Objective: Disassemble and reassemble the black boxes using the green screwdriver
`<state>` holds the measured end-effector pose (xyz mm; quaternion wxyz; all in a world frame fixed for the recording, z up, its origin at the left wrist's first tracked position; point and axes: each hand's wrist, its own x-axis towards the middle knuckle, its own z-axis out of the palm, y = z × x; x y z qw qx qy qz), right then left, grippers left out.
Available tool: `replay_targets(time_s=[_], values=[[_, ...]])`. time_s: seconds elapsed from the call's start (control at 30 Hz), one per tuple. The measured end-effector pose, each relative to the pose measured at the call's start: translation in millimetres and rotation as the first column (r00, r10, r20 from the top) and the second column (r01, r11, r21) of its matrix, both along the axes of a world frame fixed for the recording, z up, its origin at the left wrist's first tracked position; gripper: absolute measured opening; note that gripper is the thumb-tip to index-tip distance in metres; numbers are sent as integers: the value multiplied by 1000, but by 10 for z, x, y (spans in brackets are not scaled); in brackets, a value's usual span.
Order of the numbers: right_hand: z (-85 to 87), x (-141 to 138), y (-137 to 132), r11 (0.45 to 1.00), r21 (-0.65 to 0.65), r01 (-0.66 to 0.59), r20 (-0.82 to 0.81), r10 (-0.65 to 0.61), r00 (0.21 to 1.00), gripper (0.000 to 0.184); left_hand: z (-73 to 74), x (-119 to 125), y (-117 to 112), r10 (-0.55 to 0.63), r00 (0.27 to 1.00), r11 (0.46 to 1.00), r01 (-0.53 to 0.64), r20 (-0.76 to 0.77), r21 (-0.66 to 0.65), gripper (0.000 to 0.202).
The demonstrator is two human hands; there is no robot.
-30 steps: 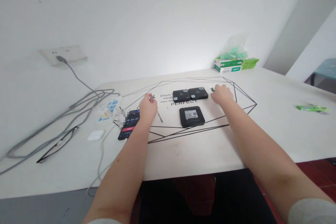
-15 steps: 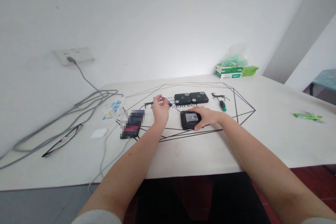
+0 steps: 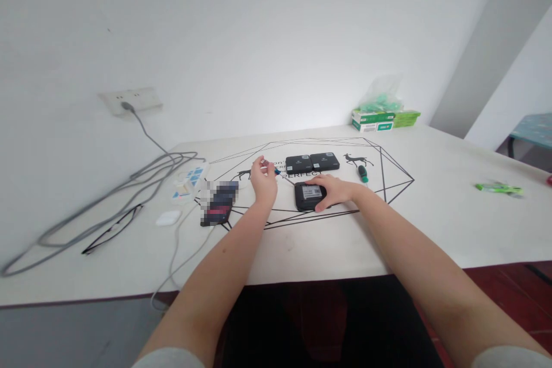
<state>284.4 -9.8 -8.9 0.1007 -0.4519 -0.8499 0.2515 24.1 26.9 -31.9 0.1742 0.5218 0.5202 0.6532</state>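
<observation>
My left grip (image 3: 264, 183) pinches a slim, blue-and-reddish screwdriver (image 3: 278, 172), shaft slanting toward the far-left corner of a flat, black, square box (image 3: 302, 200) on the white surface (image 3: 297, 259). My right grip (image 3: 333, 190) clasps the box's right side; bracing it firmly should keep the tip from slipping.

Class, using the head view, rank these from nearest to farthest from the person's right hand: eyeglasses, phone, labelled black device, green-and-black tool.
1. Labelled black device: under the fingers of the right hand.
2. Green-and-black tool: just right of that hand.
3. Phone: left, beyond the other hand.
4. Eyeglasses: far left, beside the grey cable.
</observation>
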Motion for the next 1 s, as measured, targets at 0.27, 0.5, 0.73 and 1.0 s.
replay_targets(time_s=[0.27,0.5,0.73,1.0], values=[[47,-16,-31,1000,-9,17,9,-17,1000,118,115,20,-37,104,971,993,-89,-213,80,39],[-28,-1,-5,999,32,20,-20,-20,1000,114,207,147,-120,102,947,988,-61,-305,141,38],[-185,3,161,1000,23,9,-110,-6,994,116,230,287,-56,-51,902,996,79,-428,48,63],[-121,16,364,987,-157,-32,-127,12,992,125,158,256,25,-153,982,987,145,-111,-73,69]])
